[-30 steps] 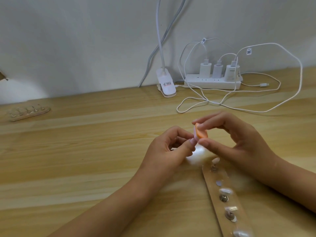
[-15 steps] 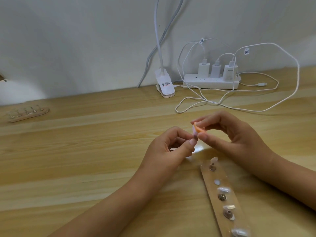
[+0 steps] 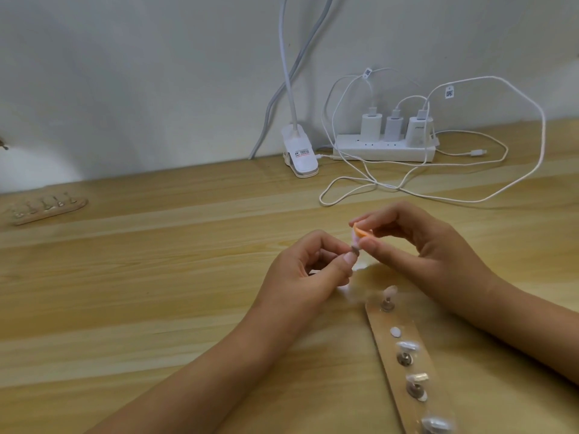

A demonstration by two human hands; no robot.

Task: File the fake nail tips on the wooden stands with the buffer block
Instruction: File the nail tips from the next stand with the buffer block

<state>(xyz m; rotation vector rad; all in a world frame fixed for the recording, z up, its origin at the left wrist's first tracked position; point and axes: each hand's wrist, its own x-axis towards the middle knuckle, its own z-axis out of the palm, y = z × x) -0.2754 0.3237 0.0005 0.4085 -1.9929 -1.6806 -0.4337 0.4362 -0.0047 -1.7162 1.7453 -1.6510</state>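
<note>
My right hand [image 3: 426,245] pinches a small orange buffer block [image 3: 360,231] between thumb and fingers above the table's middle. My left hand [image 3: 307,274] pinches a small nail tip on its metal peg [image 3: 449,249] just under the block, and the two touch. A wooden stand [image 3: 404,355] lies at the lower right with several clear nail tips on metal pegs. One spot on it holds only a white dot. A second wooden stand [image 3: 47,208] with several tips sits at the far left near the wall.
A white power strip [image 3: 385,148] with three chargers and looping white cables [image 3: 470,195] lies at the back right. A white clip lamp base [image 3: 300,155] stands beside it against the wall. The wooden table [image 3: 156,292] spreads bare to the left.
Both hands have lifted slightly and drawn a bit away from the near stand. The buffer block has tilted and shifted against the nail tip in my left hand.
</note>
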